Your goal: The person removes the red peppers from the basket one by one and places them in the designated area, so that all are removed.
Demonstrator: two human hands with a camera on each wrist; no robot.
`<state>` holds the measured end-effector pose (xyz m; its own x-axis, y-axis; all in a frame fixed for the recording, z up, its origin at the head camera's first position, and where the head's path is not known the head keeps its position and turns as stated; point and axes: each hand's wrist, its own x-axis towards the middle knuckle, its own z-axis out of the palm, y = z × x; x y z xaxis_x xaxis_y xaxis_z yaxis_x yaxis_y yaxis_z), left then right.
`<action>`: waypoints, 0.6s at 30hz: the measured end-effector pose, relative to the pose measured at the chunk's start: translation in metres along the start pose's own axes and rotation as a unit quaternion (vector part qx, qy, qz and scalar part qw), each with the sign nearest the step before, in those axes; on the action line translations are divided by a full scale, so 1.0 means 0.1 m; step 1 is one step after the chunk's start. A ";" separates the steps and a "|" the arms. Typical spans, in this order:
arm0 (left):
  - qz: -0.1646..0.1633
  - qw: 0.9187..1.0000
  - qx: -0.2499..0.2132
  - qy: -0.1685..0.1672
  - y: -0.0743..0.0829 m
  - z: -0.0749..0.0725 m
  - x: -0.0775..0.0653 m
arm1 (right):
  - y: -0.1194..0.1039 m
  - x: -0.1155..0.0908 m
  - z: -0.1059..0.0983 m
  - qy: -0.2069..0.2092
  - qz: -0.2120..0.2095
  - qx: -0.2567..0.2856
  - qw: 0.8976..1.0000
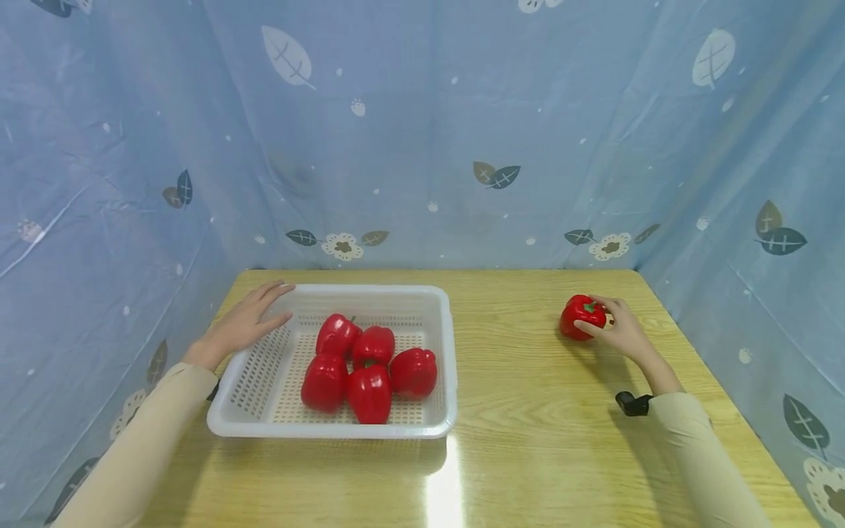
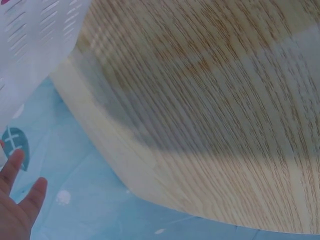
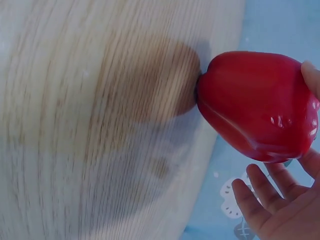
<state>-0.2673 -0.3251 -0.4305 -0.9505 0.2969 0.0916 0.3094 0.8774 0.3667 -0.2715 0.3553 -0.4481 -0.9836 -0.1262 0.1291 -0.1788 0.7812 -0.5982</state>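
On the right side of the table, a red bell pepper (image 1: 582,317) with a green stem stands upright. My right hand (image 1: 619,330) pinches its upper part between thumb and index finger; in the right wrist view the other fingers of that hand (image 3: 282,205) stay off the red bell pepper (image 3: 257,105). At left, my left hand (image 1: 246,323) is spread over the left rim of a white plastic basket (image 1: 339,431), holding nothing; whether it touches the rim I cannot tell. Several red bell peppers (image 1: 370,392) lie grouped inside the basket.
The wooden table (image 1: 521,411) carries the basket on its left half. Blue patterned curtain (image 1: 422,147) encloses the table at the back and both sides. A black wrist camera (image 1: 634,403) sits at the right cuff.
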 end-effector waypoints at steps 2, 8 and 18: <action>0.000 1.000 0.001 0.000 0.00 0.01 0.00 | 0.02 0.00 -0.01 -0.002 0.002 -0.002 1.000; 0.000 1.000 -0.001 0.007 0.01 0.01 0.00 | 0.03 0.00 -0.02 -0.016 0.000 -0.007 1.000; 0.008 1.000 -0.001 0.008 -0.01 0.01 0.00 | 0.03 -0.01 -0.03 -0.018 -0.008 -0.003 1.000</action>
<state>-0.2678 -0.3253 -0.4315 -0.9460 0.3044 0.1111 0.3237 0.8723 0.3664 -0.2709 0.3600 -0.4480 -0.9810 -0.1604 0.1089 -0.1936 0.7827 -0.5916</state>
